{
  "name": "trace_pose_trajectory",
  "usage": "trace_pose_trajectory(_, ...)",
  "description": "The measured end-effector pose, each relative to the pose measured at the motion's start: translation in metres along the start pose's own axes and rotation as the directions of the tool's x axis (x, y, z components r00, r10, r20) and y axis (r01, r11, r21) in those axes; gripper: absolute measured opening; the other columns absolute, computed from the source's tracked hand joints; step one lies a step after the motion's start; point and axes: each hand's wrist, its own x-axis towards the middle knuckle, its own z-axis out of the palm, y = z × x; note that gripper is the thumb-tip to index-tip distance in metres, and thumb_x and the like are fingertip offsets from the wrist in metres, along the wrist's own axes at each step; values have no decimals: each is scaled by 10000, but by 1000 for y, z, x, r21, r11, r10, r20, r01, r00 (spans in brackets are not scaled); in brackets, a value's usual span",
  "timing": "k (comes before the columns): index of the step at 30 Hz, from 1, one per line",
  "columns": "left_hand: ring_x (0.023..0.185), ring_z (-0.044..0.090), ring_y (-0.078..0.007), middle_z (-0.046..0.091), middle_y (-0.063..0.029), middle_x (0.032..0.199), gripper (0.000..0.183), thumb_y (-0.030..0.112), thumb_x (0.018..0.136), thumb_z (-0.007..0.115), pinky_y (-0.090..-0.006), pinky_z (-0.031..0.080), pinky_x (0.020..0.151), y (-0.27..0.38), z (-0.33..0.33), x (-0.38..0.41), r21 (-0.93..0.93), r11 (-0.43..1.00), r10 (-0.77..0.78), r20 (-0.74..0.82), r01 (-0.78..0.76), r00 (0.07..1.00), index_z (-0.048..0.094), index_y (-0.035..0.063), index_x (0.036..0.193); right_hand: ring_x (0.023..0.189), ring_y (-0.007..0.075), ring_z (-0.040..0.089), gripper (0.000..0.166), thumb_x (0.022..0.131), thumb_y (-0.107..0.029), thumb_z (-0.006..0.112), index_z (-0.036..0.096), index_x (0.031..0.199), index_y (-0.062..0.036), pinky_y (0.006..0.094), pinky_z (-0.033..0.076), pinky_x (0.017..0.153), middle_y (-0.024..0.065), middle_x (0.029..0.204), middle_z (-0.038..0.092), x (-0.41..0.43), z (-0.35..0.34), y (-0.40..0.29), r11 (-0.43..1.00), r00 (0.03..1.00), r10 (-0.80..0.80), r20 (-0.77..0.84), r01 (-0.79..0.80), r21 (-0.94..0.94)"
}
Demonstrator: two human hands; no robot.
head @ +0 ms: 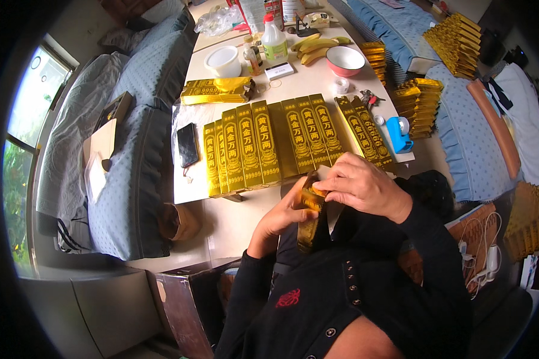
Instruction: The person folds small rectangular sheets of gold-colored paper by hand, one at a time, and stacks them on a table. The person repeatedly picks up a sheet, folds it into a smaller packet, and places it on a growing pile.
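My left hand [287, 211] grips a narrow gold foil box [309, 229], held upright above my lap at the table's near edge. The fingers of my right hand [364, 188] pinch at the top end of that box, where a pale flap shows; exactly what they hold is partly hidden. Just beyond my hands lies a row of long gold boxes [262, 143] with printed characters, side by side. More gold boxes [316, 134] continue the row to the right. Two further gold pieces [364, 130] lie near the right edge of the table.
A blue tape dispenser [399, 137] stands at the table's right edge, near keys [372, 99]. A black phone [187, 144] lies at left. Farther back are flat gold cartons [218, 89], a white tub [223, 62], a spray-type bottle [274, 40], bananas [319, 47] and a pink bowl [345, 63].
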Motion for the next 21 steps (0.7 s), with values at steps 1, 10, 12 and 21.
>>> trace_pose_trajectory(1, 1255, 492, -189, 549, -74, 1295, 831, 10, 788, 753, -334, 413, 1051, -2, 5, 0, 123, 983, 147, -83, -136, 986, 314, 55, 1493, 960, 239, 579, 245, 816, -185, 769, 734, 1036, -82, 369, 491, 872, 29, 917, 627, -1, 2, -2, 999, 1000, 12, -7, -12, -41)
trace_pose_trajectory(10, 1153, 576, -308, 603, -152, 1188, 365, 137, 793, 842, -395, 454, 994, -12, 36, -6, 740, 563, 731, -238, -368, 639, 627, 37, 1070, 938, 263, 599, 211, 820, -119, 764, 699, 1008, -50, 357, 522, 813, 70, 937, 624, 0, 19, -16, 996, 997, 30, -69, -36, -85)
trace_pose_trajectory(12, 1132, 592, -310, 613, -157, 1186, 353, 124, 805, 826, -394, 464, 983, -13, 35, -8, 749, 552, 745, -245, -366, 621, 623, 31, 1077, 930, 240, 601, 281, 842, -115, 760, 673, 1101, -50, 326, 521, 810, 70, 966, 621, 0, 19, -19, 983, 982, 165, -94, -155, 103)
trace_pose_trajectory(21, 1093, 642, -327, 627, -188, 1204, 276, 78, 846, 763, -388, 497, 938, -5, 42, -13, 844, 408, 805, -153, -348, 573, 623, 0, 1072, 889, 47, 513, 464, 973, -198, 703, 522, 1372, -48, 208, 459, 794, -28, 1006, 537, -14, 50, -1, 364, 863, 467, 192, -385, 848)
